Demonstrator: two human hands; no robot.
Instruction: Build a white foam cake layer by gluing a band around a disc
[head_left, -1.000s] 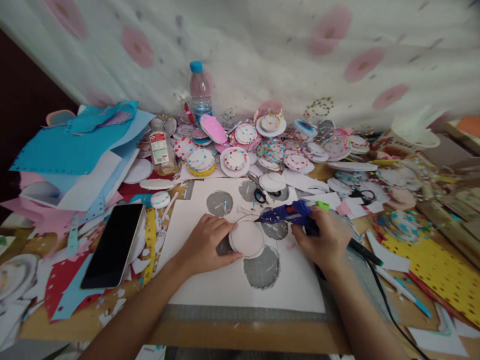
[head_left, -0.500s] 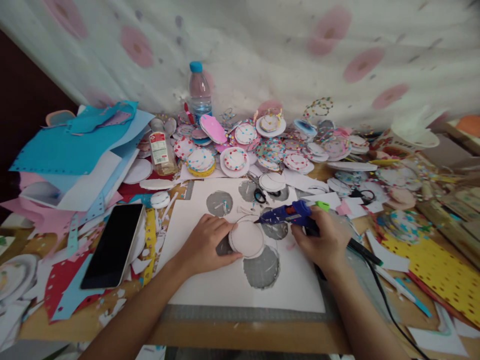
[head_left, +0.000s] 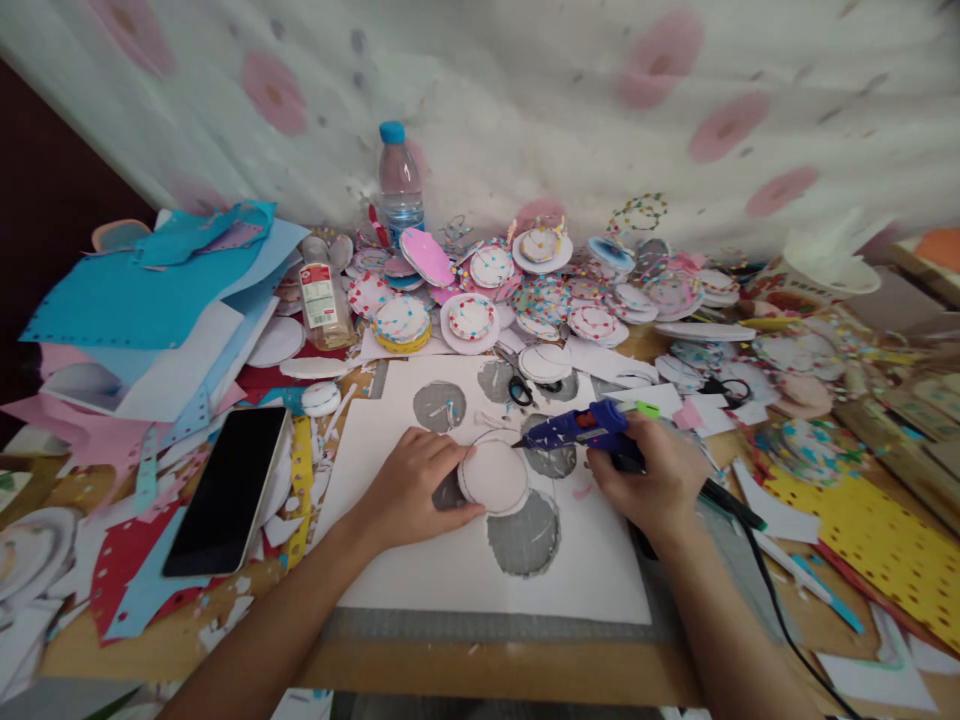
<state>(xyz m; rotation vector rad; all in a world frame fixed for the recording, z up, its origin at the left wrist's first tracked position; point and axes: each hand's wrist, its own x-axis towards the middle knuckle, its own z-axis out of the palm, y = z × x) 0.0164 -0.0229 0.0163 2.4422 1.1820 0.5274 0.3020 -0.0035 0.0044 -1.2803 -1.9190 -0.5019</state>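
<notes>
My left hand (head_left: 416, 485) grips the left edge of a round white disc (head_left: 495, 478) between thumb and fingers. The disc lies over a white sheet (head_left: 405, 575) with several round holes cut out of it, through which a grey mat shows. In my right hand (head_left: 652, 475) is a blue hot glue gun (head_left: 574, 428), my fingers wrapped round its handle. Its dark nozzle points left, at the disc's upper right rim; whether it touches I cannot tell. Behind the disc lies a pair of scissors (head_left: 520, 388) beside small stacked white discs (head_left: 544, 362).
Decorated round paper pieces (head_left: 470, 318) with beads are heaped along the back. A water bottle (head_left: 401, 185) and a clear labelled bottle (head_left: 324, 297) stand there. At left lies a phone (head_left: 227, 492) among paper scraps. A black cable (head_left: 772, 600) runs down at right, near yellow dotted sheets (head_left: 885, 560).
My right hand and the glue gun have shifted very slightly to the right. My left hand and the disc look unmoved.
</notes>
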